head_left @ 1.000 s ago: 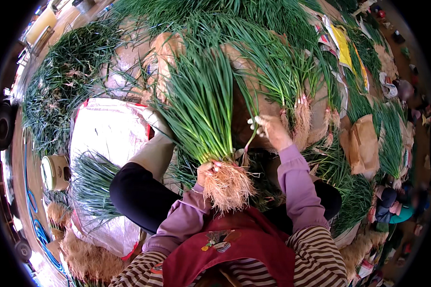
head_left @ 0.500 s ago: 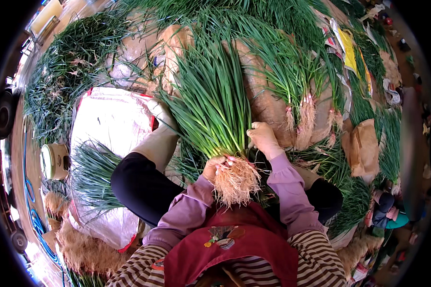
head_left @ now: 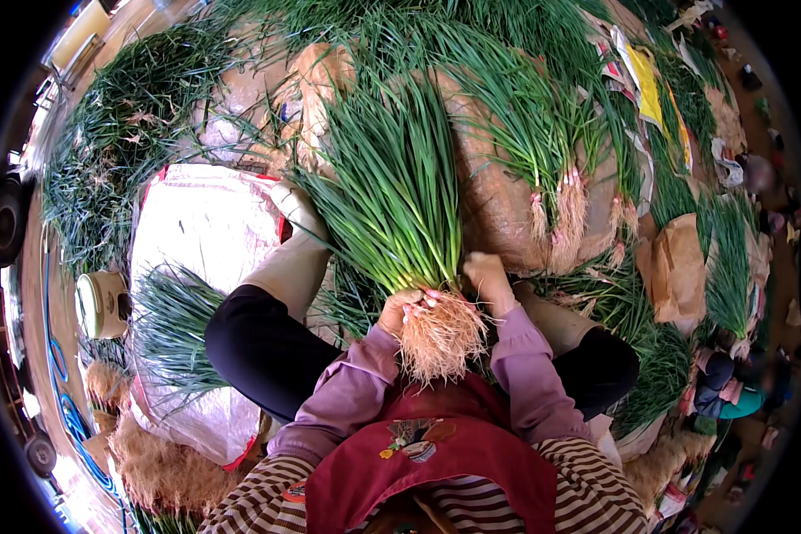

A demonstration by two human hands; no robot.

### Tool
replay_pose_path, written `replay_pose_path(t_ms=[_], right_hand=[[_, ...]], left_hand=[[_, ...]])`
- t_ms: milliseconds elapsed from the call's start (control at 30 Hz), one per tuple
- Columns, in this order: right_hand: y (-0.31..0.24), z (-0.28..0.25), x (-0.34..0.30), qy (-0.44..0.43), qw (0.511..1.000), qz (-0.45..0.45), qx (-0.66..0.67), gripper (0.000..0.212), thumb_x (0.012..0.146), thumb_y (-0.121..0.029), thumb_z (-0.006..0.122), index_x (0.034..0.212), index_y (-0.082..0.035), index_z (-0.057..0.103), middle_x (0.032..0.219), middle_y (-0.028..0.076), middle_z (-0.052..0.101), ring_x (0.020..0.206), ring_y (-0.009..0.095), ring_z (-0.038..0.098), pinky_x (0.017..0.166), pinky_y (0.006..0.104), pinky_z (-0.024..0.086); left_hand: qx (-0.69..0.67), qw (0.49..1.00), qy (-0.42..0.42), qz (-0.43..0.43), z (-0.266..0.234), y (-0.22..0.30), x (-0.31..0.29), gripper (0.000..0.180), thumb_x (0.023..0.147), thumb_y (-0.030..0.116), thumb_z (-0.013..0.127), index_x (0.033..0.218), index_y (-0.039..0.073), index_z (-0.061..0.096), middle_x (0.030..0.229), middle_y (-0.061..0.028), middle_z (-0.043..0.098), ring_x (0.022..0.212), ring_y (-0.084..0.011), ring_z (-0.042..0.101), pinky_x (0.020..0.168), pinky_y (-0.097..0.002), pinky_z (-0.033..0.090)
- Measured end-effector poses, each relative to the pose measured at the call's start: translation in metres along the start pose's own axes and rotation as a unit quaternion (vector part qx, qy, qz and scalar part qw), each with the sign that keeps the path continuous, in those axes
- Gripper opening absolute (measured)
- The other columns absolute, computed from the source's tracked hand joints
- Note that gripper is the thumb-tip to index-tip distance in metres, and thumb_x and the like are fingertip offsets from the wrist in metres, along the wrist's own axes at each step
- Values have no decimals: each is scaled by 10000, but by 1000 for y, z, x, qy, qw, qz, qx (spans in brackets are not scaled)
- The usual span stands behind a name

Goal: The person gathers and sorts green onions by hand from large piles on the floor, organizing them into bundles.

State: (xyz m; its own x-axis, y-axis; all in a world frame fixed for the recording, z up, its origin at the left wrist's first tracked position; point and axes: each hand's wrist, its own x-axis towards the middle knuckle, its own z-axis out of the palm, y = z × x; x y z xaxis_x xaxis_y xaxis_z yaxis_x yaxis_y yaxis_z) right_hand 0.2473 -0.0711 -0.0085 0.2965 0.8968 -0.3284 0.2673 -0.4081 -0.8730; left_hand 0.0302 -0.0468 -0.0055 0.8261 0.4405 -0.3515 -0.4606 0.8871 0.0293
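A big bunch of green onions (head_left: 392, 187) stands in front of me, its leaves fanning away and its pale roots (head_left: 442, 338) hanging toward my lap. My left hand (head_left: 400, 311) is wrapped round the bunch just above the roots, near the small pinkish bulbs. Close against the right side of the stems, my right hand (head_left: 487, 274) is closed with its fingers curled; what they hold, if anything, is hidden. To the right of the bunch, several loose green onions (head_left: 568, 209) lie on a brown sheet (head_left: 498, 209) with their roots toward me.
A white sack (head_left: 209, 218) lies at left, with another bunch of green onions (head_left: 180, 325) on it. Beside it stand a pale green container (head_left: 102, 303) and a blue hose (head_left: 69, 414). Heaped leaves (head_left: 133, 151) fill the far left. At right are a brown paper bag (head_left: 672, 271) and a person (head_left: 721, 392).
My right hand has moved slightly down and toward me along the bunch's right side, its fingers more curled. My left hand has kept its hold on the green onions.
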Motion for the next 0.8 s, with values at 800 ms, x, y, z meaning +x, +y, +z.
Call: replay_pose_path(t_ms=[800], right_hand=[[-78,-3,-14,-116,911,89,385,213,859,-120,491,1006,-3,593,916,61,630,805,162,603,717,289,489]], left_hand=[[-20,998,33,44,-43,-9,7,276,766,165,628,911,-70,642,781,-112,664,664,-184,610,657,-320,514]])
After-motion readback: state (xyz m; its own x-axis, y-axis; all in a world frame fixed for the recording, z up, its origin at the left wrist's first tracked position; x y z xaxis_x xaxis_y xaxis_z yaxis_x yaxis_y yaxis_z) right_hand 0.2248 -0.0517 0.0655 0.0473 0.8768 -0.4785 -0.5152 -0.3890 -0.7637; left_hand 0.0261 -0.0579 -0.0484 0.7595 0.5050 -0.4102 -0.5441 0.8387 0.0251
